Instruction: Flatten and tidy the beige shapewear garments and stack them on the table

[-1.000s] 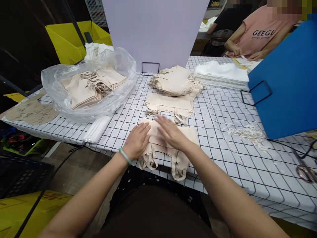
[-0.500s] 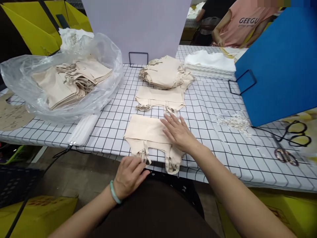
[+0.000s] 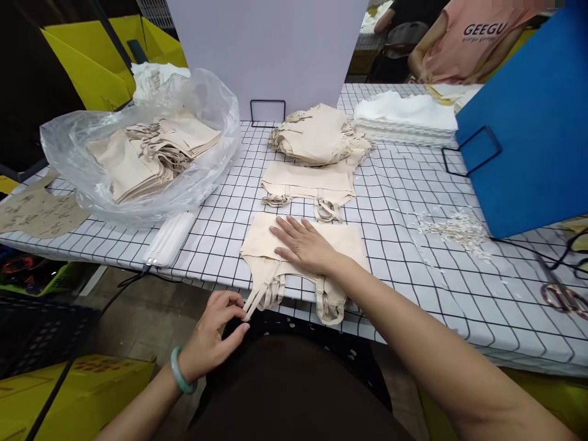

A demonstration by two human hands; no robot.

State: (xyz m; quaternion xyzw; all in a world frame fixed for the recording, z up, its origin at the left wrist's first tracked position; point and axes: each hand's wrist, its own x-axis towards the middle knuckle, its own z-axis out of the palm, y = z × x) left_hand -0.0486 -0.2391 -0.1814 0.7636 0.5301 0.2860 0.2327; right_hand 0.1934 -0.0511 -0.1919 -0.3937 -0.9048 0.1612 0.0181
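A beige strappy top (image 3: pixel 261 236) lies flat on the table's front edge, its straps toward me. My right hand (image 3: pixel 305 245) rests on it with the fingers spread, palm down. My left hand (image 3: pixel 220 331), with a green bangle at the wrist, pinches the end of one strap (image 3: pixel 257 299) and draws it out to the left, past the edge. Another looped strap (image 3: pixel 331 303) hangs over the edge on the right. Just beyond lies a second beige top (image 3: pixel 307 177), and behind it a heap of beige pieces (image 3: pixel 316 131).
A clear plastic bag (image 3: pixel 215 92) holds beige pieces on the left, beside a white power bank (image 3: pixel 169 239). White folded cloth (image 3: pixel 404 113), a blue board (image 3: pixel 528 135), small scraps (image 3: pixel 454 229) and scissors (image 3: pixel 563 297) are on the right. A person in pink (image 3: pixel 478 43) stands behind.
My right hand has moved left across the top and now lies flatter. My left hand has moved left and down, pulling a strap straight. The view has shifted slightly left.
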